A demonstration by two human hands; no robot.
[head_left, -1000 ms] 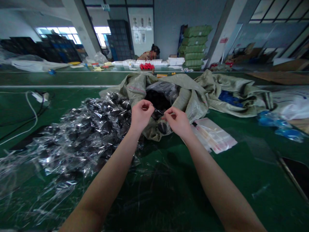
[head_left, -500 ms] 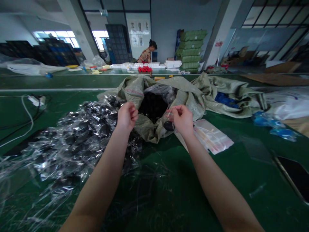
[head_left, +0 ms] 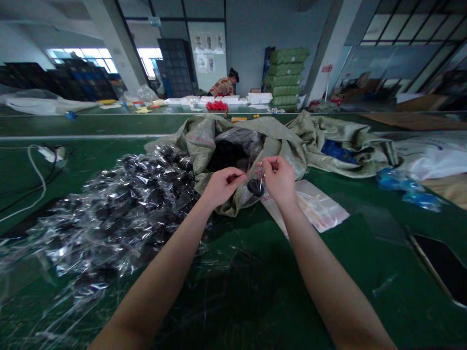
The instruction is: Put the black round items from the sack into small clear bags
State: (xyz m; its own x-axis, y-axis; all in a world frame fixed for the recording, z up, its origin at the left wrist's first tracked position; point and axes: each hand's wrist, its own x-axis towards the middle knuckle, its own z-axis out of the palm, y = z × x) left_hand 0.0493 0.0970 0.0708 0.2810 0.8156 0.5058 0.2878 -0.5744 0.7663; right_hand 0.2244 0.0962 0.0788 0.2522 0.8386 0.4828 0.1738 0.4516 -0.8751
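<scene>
My right hand (head_left: 280, 179) pinches a small clear plastic bag, with a black rounded piece (head_left: 255, 187) hanging in its lower part. Just left of it is my left hand (head_left: 223, 185), thumb and fingers pressed together; whatever lies between them is too small to make out. Behind both hands an open green woven sack (head_left: 201, 140) holds many black pieces (head_left: 225, 153) in its dark mouth. To the left spreads a heap of black pieces in clear bags (head_left: 140, 199). A stack of flat clear bags (head_left: 324, 206) lies beside my right wrist.
A phone (head_left: 441, 267) lies at the right edge of the green table (head_left: 328, 291). Another woven sack (head_left: 350, 131) and blue wrapped items (head_left: 423, 199) sit at back right. Cables and a power strip (head_left: 53, 153) are at left. One person (head_left: 224, 86) bends over the far table.
My left hand has moved right, from the heap's edge to near my right hand. My right hand stays about in place with the bag and the black piece.
</scene>
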